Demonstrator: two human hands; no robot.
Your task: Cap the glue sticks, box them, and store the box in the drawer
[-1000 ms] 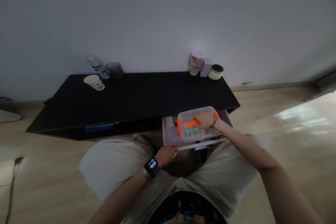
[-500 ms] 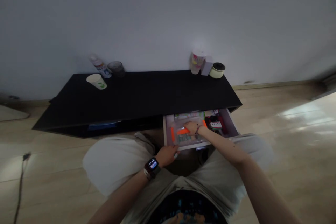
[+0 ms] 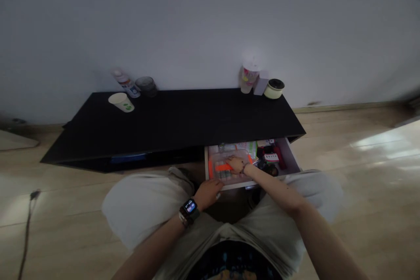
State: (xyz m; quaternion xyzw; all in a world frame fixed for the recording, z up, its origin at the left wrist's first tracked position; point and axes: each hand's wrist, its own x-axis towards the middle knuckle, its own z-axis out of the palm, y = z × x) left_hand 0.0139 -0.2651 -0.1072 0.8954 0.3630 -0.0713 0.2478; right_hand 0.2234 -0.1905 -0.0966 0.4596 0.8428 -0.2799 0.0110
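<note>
Right hand held open, palm down, on clear plastic box, seated at left of open drawer. Left hand curled beside drawer front, grip unclear. Red-and-black items right of box; black cabinet top overhanging drawer at far side.

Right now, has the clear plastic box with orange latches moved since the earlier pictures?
Yes, the clear box went down into the open drawer, toward its left wall.

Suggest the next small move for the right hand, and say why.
Probably lift the right hand off the clear plastic box with orange latches: the box looks seated flat in the open white drawer, and the left hand sits beside the drawer's front edge, where it could push.
</note>
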